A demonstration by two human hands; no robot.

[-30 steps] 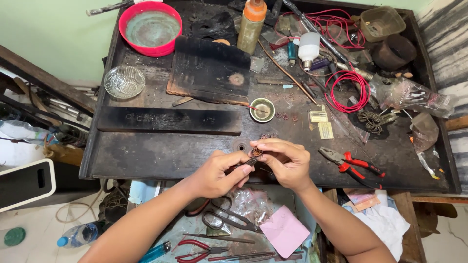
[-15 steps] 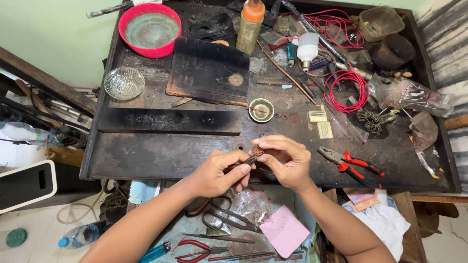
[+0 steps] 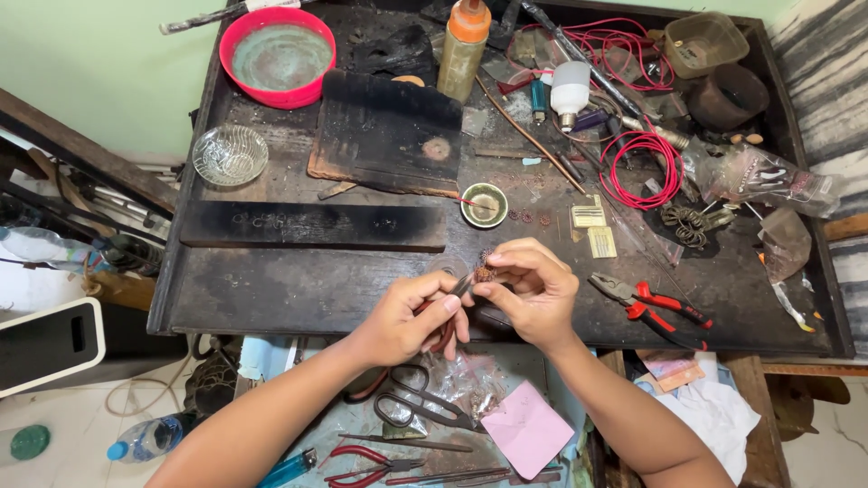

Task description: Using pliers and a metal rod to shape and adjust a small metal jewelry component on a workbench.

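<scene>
My hands have barely shifted: left hand [image 3: 411, 316] grips slim metal pliers [image 3: 461, 287] against a small coppery beaded piece [image 3: 485, 268] pinched by right hand [image 3: 533, 294], over the dark scorched surface [image 3: 298, 289]

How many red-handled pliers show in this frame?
3, perhaps more hidden in clutter: one in the left hand at the small workpiece, one on the bench at right, one on the lower shelf.

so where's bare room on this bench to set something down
Bare dark top lies front-left, between the long black bar and the near edge, left of the left hand. A smaller patch sits ahead of the red-handled pliers. The back right, around the red wire coil, is crowded.
</scene>
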